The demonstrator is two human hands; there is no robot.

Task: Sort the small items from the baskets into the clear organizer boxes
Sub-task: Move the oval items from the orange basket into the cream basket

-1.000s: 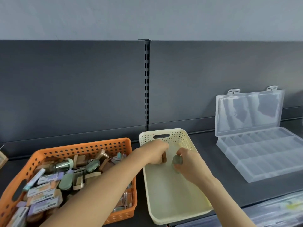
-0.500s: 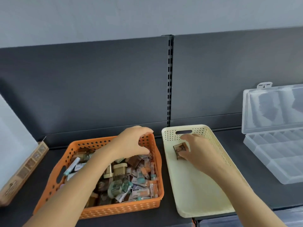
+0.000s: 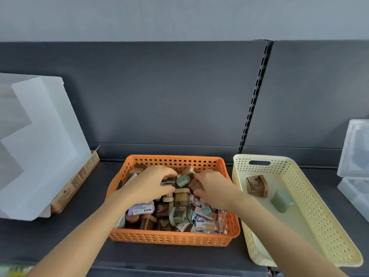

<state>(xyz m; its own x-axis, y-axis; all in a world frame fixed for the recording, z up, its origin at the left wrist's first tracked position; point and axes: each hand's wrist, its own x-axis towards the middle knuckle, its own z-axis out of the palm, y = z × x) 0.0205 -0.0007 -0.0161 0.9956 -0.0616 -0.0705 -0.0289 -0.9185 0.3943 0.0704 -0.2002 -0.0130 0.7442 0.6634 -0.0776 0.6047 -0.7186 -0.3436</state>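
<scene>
The head view looks down on a dark shelf (image 3: 83, 232) that carries two perforated baskets side by side. The orange basket (image 3: 171, 237) sits in the middle, heaped with small items (image 3: 179, 214): little lidded cases in brown, tan and pale green, and flat labelled packets.

Both hands are down in the far half of this basket. The left hand (image 3: 151, 184) arches over the pile with its fingers curved and slightly spread, the tips touching the items. Whether it pinches one I cannot tell. The right hand (image 3: 213, 188) comes in from the right, its fingers and thumb curled around a brown piece (image 3: 196, 185) at the top of the heap. Between the two hands lies a green-lidded case (image 3: 182, 180), tilted on the pile.

The cream basket (image 3: 311, 198) stands just to the right of the orange one. It holds a brown case (image 3: 256, 185) near its far end and a green case (image 3: 281, 199) just beside that.

At the right edge the clear organizer box (image 3: 355, 156) is partly in view with its lid raised, well apart from both hands.

On the left, a translucent white bin (image 3: 40, 146) stands beside a cardboard box (image 3: 77, 180).
</scene>
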